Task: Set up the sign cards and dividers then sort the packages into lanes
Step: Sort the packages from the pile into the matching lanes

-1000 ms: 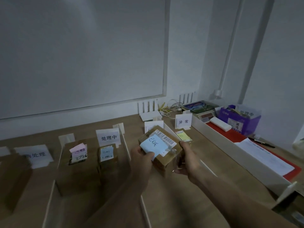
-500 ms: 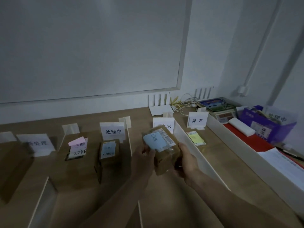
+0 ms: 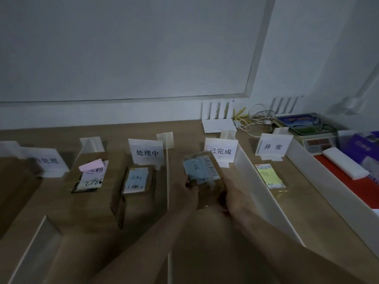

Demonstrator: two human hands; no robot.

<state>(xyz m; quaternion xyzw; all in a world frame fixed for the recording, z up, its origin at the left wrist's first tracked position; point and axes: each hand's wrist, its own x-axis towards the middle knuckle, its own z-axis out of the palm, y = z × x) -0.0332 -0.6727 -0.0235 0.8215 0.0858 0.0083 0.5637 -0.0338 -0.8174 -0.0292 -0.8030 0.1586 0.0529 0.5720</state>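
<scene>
The small, boxy brown cardboard package (image 3: 202, 175), with a pale blue note and a barcode label on top (the writing is blurred), is held low in the lane before the 已完成 sign card (image 3: 222, 152). This lane runs between the thin white left divider (image 3: 167, 181) and right divider (image 3: 252, 181). The left hand (image 3: 187, 191) and right hand (image 3: 233, 193) grip the package's sides, fingers curled round it.

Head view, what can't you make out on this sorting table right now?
- Package: the handwriting on top is blurred. The left hand and right hand cover its near end, so I cannot tell whether it touches the table.
- Leftmost sign: first character smeared in the dim light.
- Pink-note parcel: the note covers the label's top line.
- Purple box: cut off by the right edge.
</scene>
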